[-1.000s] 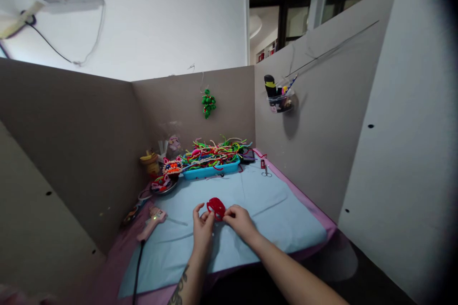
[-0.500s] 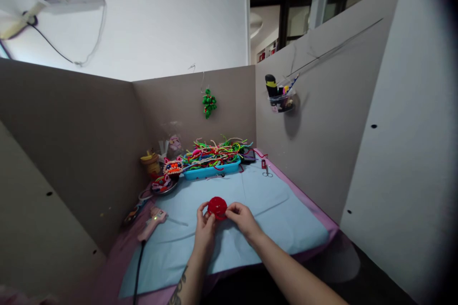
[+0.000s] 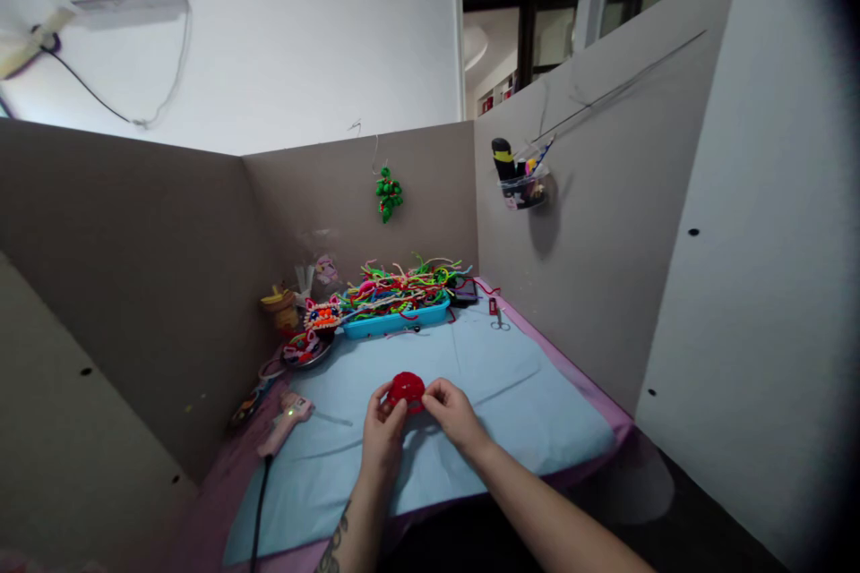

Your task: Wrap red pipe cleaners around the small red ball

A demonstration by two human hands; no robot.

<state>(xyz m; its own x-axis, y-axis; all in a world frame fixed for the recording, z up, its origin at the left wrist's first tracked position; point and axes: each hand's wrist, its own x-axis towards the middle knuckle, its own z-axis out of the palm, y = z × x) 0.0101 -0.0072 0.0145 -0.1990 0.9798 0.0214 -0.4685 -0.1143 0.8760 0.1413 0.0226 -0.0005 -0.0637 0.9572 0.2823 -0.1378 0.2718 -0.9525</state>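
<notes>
A small round red pipe-cleaner piece is held just above the light blue cloth near the middle of the table. My left hand pinches its left edge with thumb and fingers. My right hand pinches its right edge, fingers curled. Both forearms reach in from the bottom of the view.
A blue tray heaped with coloured pipe cleaners stands at the back. A pink glue gun with its cord lies at the left. Small scissors lie at the back right. Finished figures sit at back left. Cardboard walls enclose the table; a cup of pens hangs on the right wall.
The red piece has been turned between my fingers from tilted to a flatter, rounder face. Both hands stay in nearly the same place.
</notes>
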